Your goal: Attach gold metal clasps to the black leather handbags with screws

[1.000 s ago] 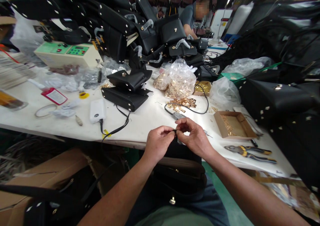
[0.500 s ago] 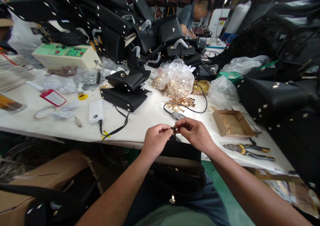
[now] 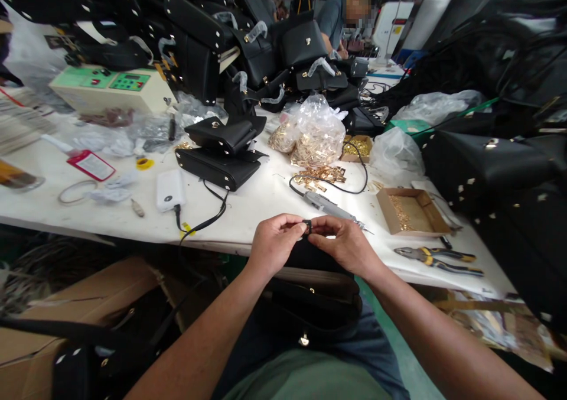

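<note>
Between the fingertips of both hands is a small black loop (image 3: 307,227), like a strap keeper, above the table's front edge. My left hand (image 3: 275,240) pinches its left side with thumb and forefinger. From the other side, my right hand (image 3: 342,241) has its thumb and fingers closed on it. Below them a black handbag (image 3: 314,305) with a gold clasp rests open on my lap. Just beyond my right hand lies a grey electric screwdriver (image 3: 330,204) with its cable.
Pliers (image 3: 436,259) and a cardboard tray (image 3: 411,231) of small gold parts lie to the right. Gold hardware (image 3: 321,176) is heaped before a filled plastic bag (image 3: 316,134). A black bag (image 3: 217,166) and a white power bank (image 3: 170,190) are left. A person (image 3: 334,19) works behind.
My right hand has shifted slightly left and its fingers have closed in on the black piece, which now shows as a loop. More of the screwdriver shows. The view has tilted slightly.
</note>
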Demonstrator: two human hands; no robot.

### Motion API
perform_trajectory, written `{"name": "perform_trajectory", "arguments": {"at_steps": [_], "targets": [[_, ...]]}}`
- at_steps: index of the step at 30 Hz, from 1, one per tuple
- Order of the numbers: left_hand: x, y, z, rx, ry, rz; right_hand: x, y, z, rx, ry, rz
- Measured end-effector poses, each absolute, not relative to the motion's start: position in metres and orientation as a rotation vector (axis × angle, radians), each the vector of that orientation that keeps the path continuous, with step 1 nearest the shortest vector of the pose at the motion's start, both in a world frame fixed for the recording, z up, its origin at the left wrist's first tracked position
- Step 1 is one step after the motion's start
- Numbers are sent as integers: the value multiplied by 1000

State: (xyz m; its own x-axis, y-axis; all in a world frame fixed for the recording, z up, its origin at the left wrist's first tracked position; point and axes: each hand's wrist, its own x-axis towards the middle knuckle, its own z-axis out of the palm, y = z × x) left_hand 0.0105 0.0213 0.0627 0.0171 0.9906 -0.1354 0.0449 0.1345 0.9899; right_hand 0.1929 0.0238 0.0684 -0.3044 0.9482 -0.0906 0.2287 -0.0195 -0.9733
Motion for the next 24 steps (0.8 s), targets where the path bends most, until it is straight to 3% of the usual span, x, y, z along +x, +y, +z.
{"name": "perform_trajectory", "arguments": {"at_steps": [13,24], "targets": [[6,17,67,1295,1290,1031,191,14,75,-1363,-1805,1075],[6,16,72,1687,1361,936,193,18,78,-1342,-1802,1150]]}}
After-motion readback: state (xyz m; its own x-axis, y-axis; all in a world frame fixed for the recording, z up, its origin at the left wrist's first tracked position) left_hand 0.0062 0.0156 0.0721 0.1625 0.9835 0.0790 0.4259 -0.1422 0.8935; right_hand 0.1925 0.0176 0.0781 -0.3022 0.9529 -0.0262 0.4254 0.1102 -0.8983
